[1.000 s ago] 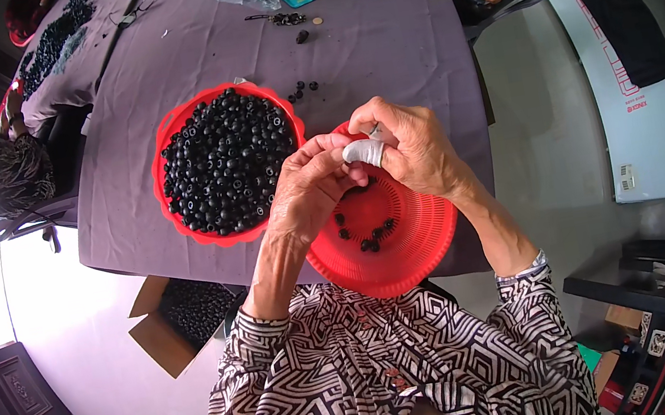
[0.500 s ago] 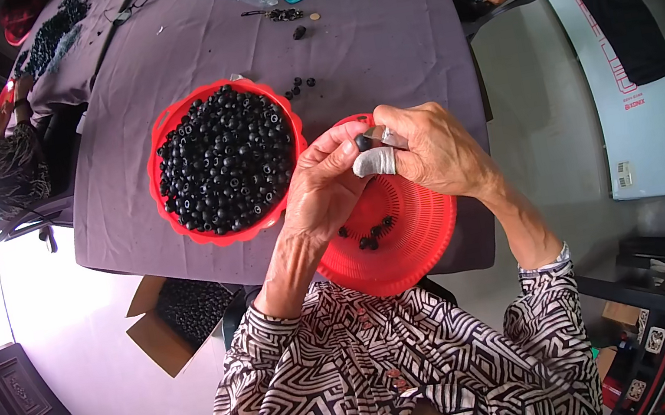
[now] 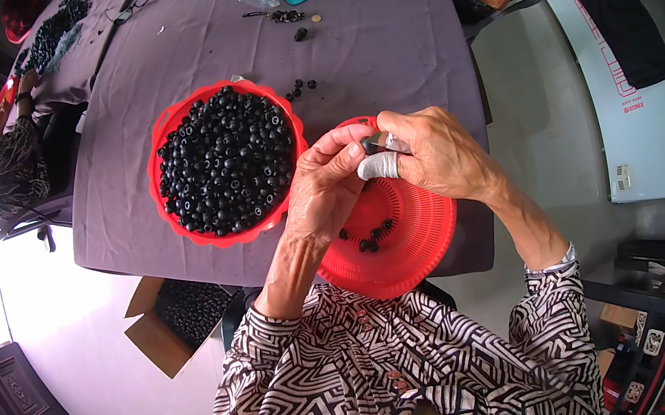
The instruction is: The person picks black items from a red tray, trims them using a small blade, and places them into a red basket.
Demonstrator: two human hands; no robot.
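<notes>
Pinching a bead (image 3: pixel 370 147), the left hand (image 3: pixel 322 185) faces the right hand (image 3: pixel 449 155), curled round a crosswise tool (image 3: pixel 394 143) pointing left.

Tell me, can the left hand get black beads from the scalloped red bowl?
Probably yes: the left hand is beside the scalloped red bowl, and nothing covers the black beads. It seems busy pinching a small dark piece, though.

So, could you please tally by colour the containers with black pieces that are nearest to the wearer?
Red: 2 (the scalloped bowl and the slotted basket)
Brown: 1 (the cardboard box)
Total: 3
</notes>
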